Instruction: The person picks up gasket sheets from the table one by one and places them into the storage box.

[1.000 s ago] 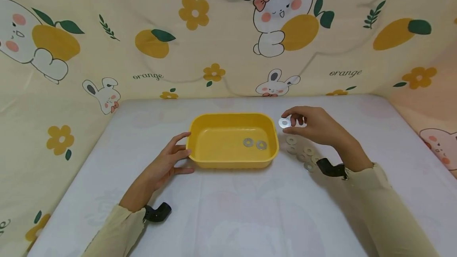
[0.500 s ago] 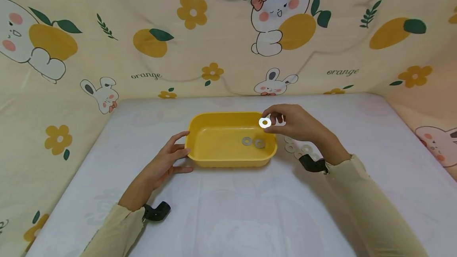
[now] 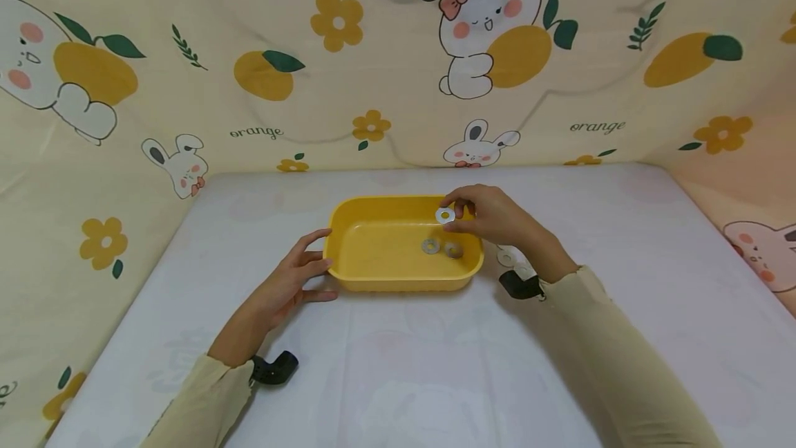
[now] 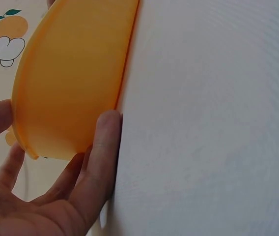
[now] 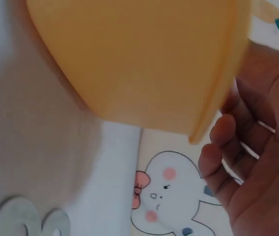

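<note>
A yellow plastic basin (image 3: 373, 254) stands on the white-covered table, with two metal washers (image 3: 425, 246) lying flat inside toward its right end. My left hand (image 3: 282, 289) rests on the basin's left end, fingers spread and fairly straight, fingertips at the rim and thumb low by the front corner. In the left wrist view, these fingers (image 4: 107, 147) lie against the yellow end wall. Over the basin's back right part, my right hand (image 3: 491, 213) pinches another washer (image 3: 439, 217) between thumb and forefinger. That washer is out of sight in the right wrist view.
More loose washers (image 3: 505, 258) lie on the table right of the basin, partly hidden by the right wrist and its black camera (image 3: 521, 286). Two of these washers (image 5: 4, 211) show in the right wrist view. A printed cloth (image 3: 398, 88) hangs behind the table.
My right hand has carried the pinched washer leftward, from right of the basin to above its inside. The left hand stays at the basin's left end.
</note>
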The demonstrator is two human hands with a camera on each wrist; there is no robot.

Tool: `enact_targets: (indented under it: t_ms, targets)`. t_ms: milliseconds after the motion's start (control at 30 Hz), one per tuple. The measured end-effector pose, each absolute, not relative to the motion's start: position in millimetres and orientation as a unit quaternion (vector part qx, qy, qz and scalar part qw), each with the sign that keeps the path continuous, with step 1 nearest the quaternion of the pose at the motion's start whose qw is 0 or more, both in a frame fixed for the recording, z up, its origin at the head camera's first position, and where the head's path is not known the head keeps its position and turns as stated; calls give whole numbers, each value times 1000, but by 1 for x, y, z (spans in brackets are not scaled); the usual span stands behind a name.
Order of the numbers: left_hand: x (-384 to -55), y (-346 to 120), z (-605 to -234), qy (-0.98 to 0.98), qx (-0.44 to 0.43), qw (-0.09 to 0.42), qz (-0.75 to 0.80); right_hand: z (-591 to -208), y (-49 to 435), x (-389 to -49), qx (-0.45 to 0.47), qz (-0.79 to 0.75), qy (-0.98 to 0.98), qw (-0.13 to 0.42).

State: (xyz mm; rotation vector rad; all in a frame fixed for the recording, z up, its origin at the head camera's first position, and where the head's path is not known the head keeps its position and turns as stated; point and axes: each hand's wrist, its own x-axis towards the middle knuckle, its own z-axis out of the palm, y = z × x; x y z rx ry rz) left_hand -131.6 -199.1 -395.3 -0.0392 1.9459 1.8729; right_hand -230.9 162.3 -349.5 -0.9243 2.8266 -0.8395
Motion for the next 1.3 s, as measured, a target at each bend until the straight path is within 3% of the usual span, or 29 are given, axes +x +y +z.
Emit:
enact_targets:
  t_ms: [433, 767, 1300]
  targets:
    - [-132, -198, -396, 695, -7, 216, 685, -353, 168, -222, -281, -250, 926, 36]
    - [-131, -196, -395, 697, -11, 215, 684, -347, 189, -202, -286, -260, 922, 10]
    - [-127, -196, -394, 699, -16, 215, 682, -336, 237, -196, -238, -229, 944, 27]
